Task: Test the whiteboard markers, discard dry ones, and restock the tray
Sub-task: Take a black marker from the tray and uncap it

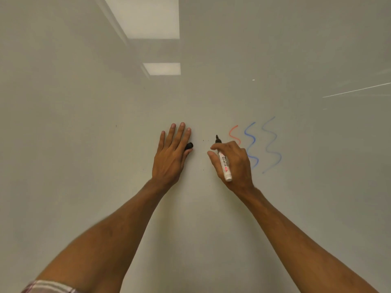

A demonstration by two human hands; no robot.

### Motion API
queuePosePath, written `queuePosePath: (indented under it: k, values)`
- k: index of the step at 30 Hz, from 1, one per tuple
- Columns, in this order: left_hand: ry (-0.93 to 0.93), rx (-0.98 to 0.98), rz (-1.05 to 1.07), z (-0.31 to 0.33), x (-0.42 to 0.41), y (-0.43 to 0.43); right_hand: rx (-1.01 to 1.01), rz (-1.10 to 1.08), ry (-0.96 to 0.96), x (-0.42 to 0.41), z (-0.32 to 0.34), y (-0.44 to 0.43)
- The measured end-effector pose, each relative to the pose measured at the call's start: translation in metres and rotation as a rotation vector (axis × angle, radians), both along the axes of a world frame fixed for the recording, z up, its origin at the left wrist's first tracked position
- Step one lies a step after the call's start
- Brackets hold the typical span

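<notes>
Both arms reach up to a whiteboard (pixel 84 123) that fills the view. The left hand (pixel 171 155) lies flat against the board with its four fingers straight and spread slightly, while its thumb pinches a black cap (pixel 189 146) against the side of the index finger. The right hand (pixel 234 163) is curled round a marker (pixel 224 166), gripping it between thumb and fingers. The marker has a white barrel with printed lettering and stands nearly upright, its dark tip pointing up at the board just above the knuckles; whether the tip touches the surface cannot be told. Just to the right of the tip there are three wavy strokes on the board: a short red squiggle (pixel 234 134), then a blue squiggle (pixel 251 140) partly hidden behind the right hand, and a taller, paler blue squiggle (pixel 271 144) beside it. Two bright ceiling lights (pixel 148 17) are mirrored in the glossy board above the hands. A plaid sleeve (pixel 48 287) shows at the bottom left corner.
</notes>
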State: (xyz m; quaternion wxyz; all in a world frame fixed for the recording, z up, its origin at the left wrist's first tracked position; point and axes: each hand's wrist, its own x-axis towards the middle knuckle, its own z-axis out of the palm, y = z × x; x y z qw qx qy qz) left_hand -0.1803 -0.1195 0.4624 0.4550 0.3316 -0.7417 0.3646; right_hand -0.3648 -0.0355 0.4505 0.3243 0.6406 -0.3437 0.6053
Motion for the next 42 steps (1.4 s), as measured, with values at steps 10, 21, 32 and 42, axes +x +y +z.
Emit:
queuePosePath:
  k: [10,21,32,42]
  values:
    - [-0.023,-0.099,0.049,-0.006,0.002,-0.009,0.036,0.124,-0.319,0.003,0.000,-0.019]
    - [-0.017,-0.117,0.027,-0.006,0.002,-0.010,-0.046,-0.013,-0.151,-0.003,-0.027,-0.021]
    - [-0.006,-0.078,0.012,-0.006,0.001,-0.006,0.060,-0.044,-0.170,-0.011,-0.085,-0.009]
    - [-0.020,0.003,0.015,-0.045,-0.002,0.016,0.104,-0.159,0.015,-0.008,-0.113,0.001]
